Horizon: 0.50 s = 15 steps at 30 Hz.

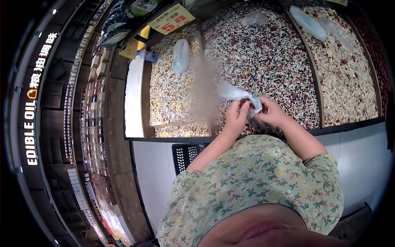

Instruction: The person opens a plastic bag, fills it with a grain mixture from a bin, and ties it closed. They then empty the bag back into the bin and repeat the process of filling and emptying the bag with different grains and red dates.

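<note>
A thin translucent plastic bag point(231, 91) is bunched between my two hands, over the bin of mixed dark and white grains point(263, 53). My left hand point(237, 117) pinches the bag's gathered part with bent fingers. On the other side, my right hand point(270, 111) is closed on the twisted end of the same bag. The two hands are close together near the bin's front edge. Whether anything is inside the bag cannot be made out.
Translucent plastic pieces, perhaps scoops, lie on the yellowish grain point(180, 56) and the pale grain mix point(307, 22). Dark dividers point(309, 53) separate the bins. A yellow price sign point(172, 19) stands at the back left. Below the front edge is a black basket point(184, 158). Shelves point(96, 107) line the left.
</note>
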### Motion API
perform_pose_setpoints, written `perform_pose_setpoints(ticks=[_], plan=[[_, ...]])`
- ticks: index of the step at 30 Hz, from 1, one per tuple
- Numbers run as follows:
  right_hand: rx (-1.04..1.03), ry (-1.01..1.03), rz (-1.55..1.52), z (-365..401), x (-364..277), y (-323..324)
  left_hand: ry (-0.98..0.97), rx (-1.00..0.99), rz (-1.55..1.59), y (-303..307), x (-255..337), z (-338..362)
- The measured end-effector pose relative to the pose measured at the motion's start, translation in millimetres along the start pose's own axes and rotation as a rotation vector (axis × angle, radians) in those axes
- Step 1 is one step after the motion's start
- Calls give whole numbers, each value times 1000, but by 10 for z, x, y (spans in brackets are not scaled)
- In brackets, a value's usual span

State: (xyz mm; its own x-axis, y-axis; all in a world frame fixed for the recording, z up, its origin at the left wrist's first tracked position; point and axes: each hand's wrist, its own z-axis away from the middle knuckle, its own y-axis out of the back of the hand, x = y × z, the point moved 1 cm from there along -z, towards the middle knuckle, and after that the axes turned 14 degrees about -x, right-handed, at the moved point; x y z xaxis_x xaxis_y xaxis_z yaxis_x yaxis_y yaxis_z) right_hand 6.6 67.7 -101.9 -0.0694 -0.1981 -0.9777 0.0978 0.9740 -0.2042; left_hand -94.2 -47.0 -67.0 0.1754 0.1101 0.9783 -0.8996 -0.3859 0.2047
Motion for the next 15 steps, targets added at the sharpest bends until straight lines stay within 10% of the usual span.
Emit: perform_pose_setpoints(ticks=[15], plan=[[22,218,-412,7,-228,-11,-132,-205,-581,25,-52,-4]])
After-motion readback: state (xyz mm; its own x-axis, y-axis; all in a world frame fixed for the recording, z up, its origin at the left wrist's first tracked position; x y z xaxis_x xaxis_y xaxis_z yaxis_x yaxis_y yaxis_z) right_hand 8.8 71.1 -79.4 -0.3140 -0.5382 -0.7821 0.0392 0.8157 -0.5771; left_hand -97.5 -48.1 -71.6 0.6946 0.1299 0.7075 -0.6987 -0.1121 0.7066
